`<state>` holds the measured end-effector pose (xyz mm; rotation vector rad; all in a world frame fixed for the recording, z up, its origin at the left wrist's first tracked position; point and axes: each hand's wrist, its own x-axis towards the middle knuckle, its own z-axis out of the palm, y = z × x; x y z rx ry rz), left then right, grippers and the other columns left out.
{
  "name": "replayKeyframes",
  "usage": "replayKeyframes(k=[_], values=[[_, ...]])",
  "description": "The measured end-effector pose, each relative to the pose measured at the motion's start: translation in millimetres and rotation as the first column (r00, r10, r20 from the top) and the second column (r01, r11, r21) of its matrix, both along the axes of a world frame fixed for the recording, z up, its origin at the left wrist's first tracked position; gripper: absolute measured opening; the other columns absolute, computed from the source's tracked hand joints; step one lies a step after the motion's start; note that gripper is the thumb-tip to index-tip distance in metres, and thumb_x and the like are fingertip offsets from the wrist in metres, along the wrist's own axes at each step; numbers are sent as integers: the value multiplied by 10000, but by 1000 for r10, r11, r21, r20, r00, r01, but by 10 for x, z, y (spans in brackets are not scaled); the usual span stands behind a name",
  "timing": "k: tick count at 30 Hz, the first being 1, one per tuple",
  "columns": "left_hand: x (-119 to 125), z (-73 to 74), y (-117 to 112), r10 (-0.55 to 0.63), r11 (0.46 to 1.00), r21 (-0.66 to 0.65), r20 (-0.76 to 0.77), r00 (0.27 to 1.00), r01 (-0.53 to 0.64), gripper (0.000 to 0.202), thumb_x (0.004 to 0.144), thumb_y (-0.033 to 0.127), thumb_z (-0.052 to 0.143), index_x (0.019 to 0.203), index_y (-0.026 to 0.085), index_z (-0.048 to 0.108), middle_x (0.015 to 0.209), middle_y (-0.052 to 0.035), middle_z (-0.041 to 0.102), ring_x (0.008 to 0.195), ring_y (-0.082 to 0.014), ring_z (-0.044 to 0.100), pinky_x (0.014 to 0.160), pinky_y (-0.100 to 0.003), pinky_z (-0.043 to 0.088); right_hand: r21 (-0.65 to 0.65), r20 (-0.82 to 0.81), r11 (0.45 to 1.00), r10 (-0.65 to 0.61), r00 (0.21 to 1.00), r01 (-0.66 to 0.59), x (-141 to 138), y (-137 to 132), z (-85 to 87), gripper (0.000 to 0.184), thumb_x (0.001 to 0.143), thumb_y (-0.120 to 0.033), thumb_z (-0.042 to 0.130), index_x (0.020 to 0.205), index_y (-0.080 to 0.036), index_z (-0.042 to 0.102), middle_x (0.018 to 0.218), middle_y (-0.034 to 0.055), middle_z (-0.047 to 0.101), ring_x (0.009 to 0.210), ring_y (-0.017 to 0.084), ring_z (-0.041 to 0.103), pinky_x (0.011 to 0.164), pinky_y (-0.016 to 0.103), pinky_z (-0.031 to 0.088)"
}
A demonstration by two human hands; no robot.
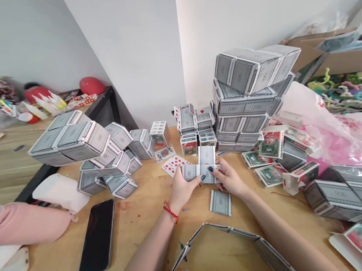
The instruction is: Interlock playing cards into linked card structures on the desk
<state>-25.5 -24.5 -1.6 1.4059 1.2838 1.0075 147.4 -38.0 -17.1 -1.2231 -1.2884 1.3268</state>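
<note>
My left hand, with a red string bracelet on the wrist, grips the left part of a small piece of joined, folded playing cards. From the other side my right hand pinches the same piece, its thumb pressed on the card backs. The piece shows grey patterned backs, with one card standing out at the far side. Just below my hands lies a single folded card. A bent chain of linked cards stands on the table between my forearms. Fingers beneath the piece are partly hidden.
Stacked card blocks rise at the left and right. Card boxes lie at the right, near pink plastic. A black phone and a pink pouch are on the left. Loose cards lie beyond my left hand.
</note>
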Motion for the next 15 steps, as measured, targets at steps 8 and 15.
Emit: replayKeyframes(k=[8, 15], values=[[-18, -18, 11, -17, 1000, 0, 7, 1000, 17, 398, 624, 340, 684, 889, 170, 441, 812, -16, 597, 711, -150, 568, 669, -285, 462, -6, -2, 1000, -14, 1000, 14, -14, -31, 78, 333, 729, -434, 585, 874, -230, 366, 488, -106, 473, 254, 52, 377, 244, 153, 254], [-10, 22, -1, -22, 1000, -16, 56, 998, 23, 387, 604, 305, 697, 880, 166, 464, 830, -15, 600, 734, -151, 572, 680, -278, 464, -21, -74, 999, -48, 996, 46, -36, -36, 97, 332, 697, -422, 627, 865, -209, 437, 645, -49, 545, 401, 62, 465, 333, 186, 429]])
